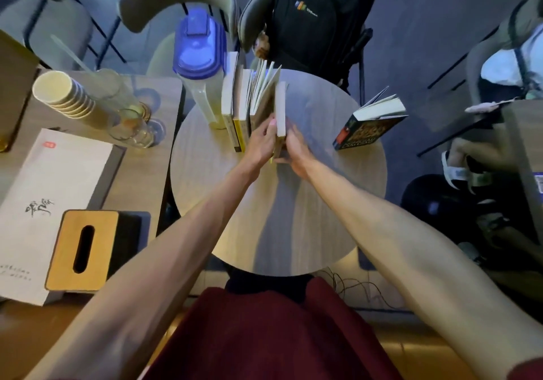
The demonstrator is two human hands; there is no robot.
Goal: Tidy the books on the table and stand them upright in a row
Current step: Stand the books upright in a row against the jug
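Nearest the camera, the round desk (pixel 293 232) lies bare from its 6 o'clock edge up to the middle, with only the two forearms crossing above that open stretch. Off its edge at 9 o'clock, on a second desk (pixel 141 174) set just beside it, stand a tissue box (pixel 85 250) and a white paper bag (pixel 50 191).

At the middle of the round desk both hands meet on one book (pixel 280 109). The left hand (pixel 261 141) presses its fingers (pixel 271 124) against the book's left face; the right hand (pixel 295 150) wraps its fingers (pixel 292 134) around the right face and lower edge. Both hands are closed on the book, which stands upright with its pale page edge facing up.

Just left of it, toward 11 o'clock, the row of books (pixel 241 100) stands on end, the nearest one fanned open at the top and touching the held book. The row's left end leans against a clear pitcher with a blue lid (pixel 199 47), which stands at the desk's 11 o'clock edge.

At 2 o'clock a dark hardback (pixel 370 127) stands alone, partly open, close to the rim and well apart from the row. Bare surface lies between it and the hands.

Beyond the far edge, at 12 o'clock, a black backpack (pixel 317 18) sits on a chair (pixel 252 18).
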